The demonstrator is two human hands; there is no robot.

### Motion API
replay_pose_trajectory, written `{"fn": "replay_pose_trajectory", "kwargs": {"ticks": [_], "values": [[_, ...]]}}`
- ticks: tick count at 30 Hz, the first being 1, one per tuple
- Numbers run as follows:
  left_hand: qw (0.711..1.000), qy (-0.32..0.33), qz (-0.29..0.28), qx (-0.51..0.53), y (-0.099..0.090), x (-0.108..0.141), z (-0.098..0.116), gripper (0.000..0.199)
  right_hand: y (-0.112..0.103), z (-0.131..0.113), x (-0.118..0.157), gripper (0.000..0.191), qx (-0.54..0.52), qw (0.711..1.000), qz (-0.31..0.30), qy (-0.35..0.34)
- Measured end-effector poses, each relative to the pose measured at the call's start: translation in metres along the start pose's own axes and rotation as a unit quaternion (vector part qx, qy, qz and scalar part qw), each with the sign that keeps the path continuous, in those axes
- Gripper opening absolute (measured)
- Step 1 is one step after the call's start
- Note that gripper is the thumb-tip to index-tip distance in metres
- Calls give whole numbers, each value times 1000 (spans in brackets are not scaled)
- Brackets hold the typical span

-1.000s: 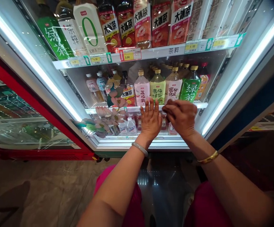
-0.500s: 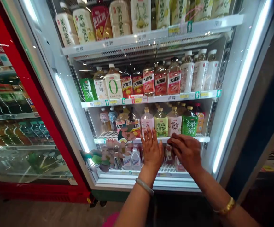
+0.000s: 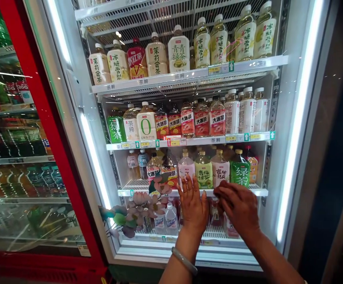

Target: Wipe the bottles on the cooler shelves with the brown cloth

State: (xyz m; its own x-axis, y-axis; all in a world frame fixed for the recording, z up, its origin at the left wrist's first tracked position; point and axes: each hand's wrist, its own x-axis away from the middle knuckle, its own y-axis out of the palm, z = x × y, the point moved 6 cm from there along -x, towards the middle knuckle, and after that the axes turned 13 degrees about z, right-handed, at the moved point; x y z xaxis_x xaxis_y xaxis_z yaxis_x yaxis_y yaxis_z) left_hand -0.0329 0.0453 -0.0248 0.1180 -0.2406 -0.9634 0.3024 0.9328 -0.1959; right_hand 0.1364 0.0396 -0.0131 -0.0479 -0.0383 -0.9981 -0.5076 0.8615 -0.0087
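My left hand [image 3: 192, 207] lies flat with its fingers stretched upward, in front of a drinks fridge, and seems to touch its glass door. Its fingertips overlap a pink-labelled bottle [image 3: 186, 163] on the third visible shelf. To its right, my right hand [image 3: 239, 209] is closed, the fingers pressed together and pointing left. Whatever those fingers may hold is hidden. Left of the hands, a pink and green lotus flower decal [image 3: 141, 207] shows on the glass. Behind the right hand stand a green tea bottle [image 3: 240, 167] and a pale pink-labelled bottle [image 3: 220, 167].
Bottled drinks fill several fridge shelves, with price tags along the middle shelf edge [image 3: 197, 141]. Bright light strips [image 3: 300, 118] run down both sides. A red-framed fridge [image 3: 48, 130] with more bottles stands at the left. A dark panel [image 3: 322, 157] borders the right side.
The view has tilted upward, so the shelves and both hands appear lower. The left hand stays spread and the right stays closed, in nearly the same places relative to the bottles.
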Motion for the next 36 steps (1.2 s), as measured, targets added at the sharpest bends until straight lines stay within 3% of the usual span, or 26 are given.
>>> {"fn": "replay_pose_trajectory", "kwargs": {"ticks": [2, 4, 10, 12, 17, 19, 24, 27, 32, 34, 36], "values": [[1000, 2, 1, -3, 0, -1, 1, 79, -2, 14, -8, 23, 21, 998, 39, 46], [1000, 16, 0, -7, 0, -1, 5, 80, 0, 11, -10, 23, 34, 996, 51, 62], [999, 34, -20, -27, 6, 6, 13, 79, 12, -33, -9, 28, -21, 1000, -1, -21], [999, 38, -20, -30, 7, 6, 14, 78, 9, -26, -18, 26, -18, 1000, 11, -14], [998, 56, -21, -33, 10, 7, 12, 78, 0, 8, -36, 25, 20, 993, 81, 78], [998, 56, -17, -33, 11, 7, 10, 79, 3, 0, -33, 28, 23, 995, 82, 59], [997, 62, 7, -36, 11, 8, 10, 82, 14, -38, -21, 46, -40, 998, 20, -34], [998, 57, 2, -39, 12, 8, 10, 83, 9, -22, -30, 38, -49, 998, 14, -29], [998, 56, -10, -33, 10, 5, 14, 84, -10, 32, -51, 28, 34, 990, 104, 86], [998, 59, -13, -29, 10, 5, 15, 84, -9, 28, -50, 27, 54, 989, 103, 89], [998, 60, -13, -28, 10, 5, 15, 82, -3, 8, -45, 24, 51, 993, 83, 66]]}}
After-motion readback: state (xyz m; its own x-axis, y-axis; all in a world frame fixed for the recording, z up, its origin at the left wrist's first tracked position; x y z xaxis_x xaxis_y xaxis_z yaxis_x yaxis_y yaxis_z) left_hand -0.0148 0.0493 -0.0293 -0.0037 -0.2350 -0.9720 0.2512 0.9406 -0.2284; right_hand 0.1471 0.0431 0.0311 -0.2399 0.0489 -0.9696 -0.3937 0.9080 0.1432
